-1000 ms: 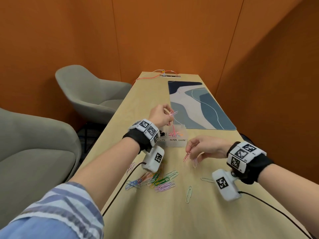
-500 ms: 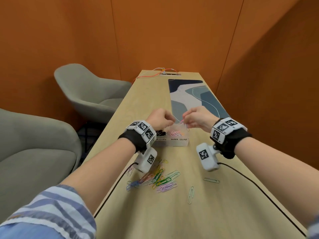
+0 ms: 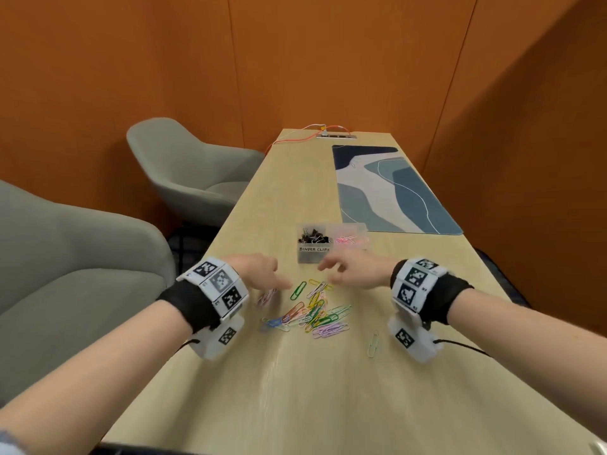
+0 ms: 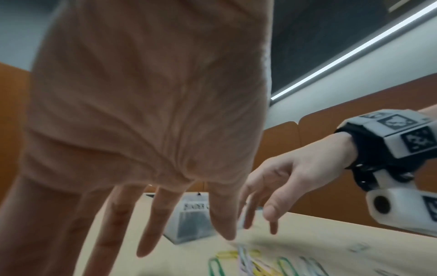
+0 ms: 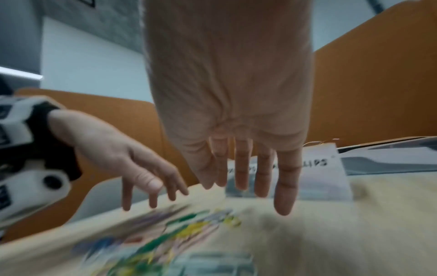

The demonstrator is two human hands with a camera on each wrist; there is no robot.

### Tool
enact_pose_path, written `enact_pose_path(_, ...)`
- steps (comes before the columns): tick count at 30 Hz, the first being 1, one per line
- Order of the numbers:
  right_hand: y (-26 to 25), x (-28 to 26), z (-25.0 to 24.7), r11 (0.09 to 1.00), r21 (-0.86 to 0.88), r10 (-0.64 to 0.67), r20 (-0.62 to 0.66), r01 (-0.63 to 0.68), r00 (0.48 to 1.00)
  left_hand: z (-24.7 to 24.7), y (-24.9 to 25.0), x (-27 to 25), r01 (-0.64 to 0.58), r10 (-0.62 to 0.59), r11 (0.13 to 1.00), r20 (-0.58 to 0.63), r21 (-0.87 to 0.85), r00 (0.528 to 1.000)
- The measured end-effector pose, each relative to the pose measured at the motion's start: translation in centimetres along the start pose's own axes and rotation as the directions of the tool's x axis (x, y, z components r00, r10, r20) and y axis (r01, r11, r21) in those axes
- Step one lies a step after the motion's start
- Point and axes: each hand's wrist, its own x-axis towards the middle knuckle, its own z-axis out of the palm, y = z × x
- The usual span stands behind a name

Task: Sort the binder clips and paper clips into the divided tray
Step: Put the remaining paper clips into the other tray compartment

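A clear divided tray (image 3: 315,256) stands mid-table; black binder clips (image 3: 313,237) fill its left compartment and pink paper clips (image 3: 348,239) lie in the right one. A pile of coloured paper clips (image 3: 312,311) is spread on the table in front of it. My left hand (image 3: 262,274) hovers at the pile's left edge, fingers straight and spread, holding nothing. My right hand (image 3: 348,270) hovers just above the pile's far right, fingers loosely extended and empty. A single pale clip (image 3: 372,343) lies apart near the right wrist. In the left wrist view the left hand (image 4: 165,224) points down at the pile (image 4: 248,261).
A blue patterned mat (image 3: 387,188) lies beyond the tray on the right. A power strip with an orange cable (image 3: 331,134) sits at the table's far end. Two grey armchairs (image 3: 190,172) stand to the left of the table (image 3: 328,405).
Both hands have come back from above the tray to the pile of paper clips. The clips they carried are no longer in their fingers, and both hands have opened.
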Motion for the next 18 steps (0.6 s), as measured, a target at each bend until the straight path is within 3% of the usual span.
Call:
enact_pose_path(2, -1.0, 0.1, 1.8, 0.99, -0.133, -0.045, 0.064, 0.053, 0.997, 1.1, 0.9, -0.3, -0.017, 0.017, 1.0, 0.004, 0.013, 1.0)
enact_pose_path(6, -1.9, 0.8, 4.0, 0.954, -0.289, -0.084, 0.013, 0.085, 0.996, 2.4, 2.6, -0.5, -0.015, 0.024, 0.995, -0.095, 0.095, 0.995)
enact_pose_path(13, -0.9, -0.4, 4.0, 0.941, -0.326, -0.13, -0.108, 0.089, 0.986, 2.5, 4.3, 0.4, -0.107, 0.128, 0.987, -0.186, 0.117, 0.974)
enact_pose_path(18, 0.0, -1.0, 4.3, 0.929, -0.363, -0.111, -0.084, 0.074, 0.99, 2.8, 4.6, 1.0, -0.157, 0.186, 0.973, -0.177, 0.168, 0.966)
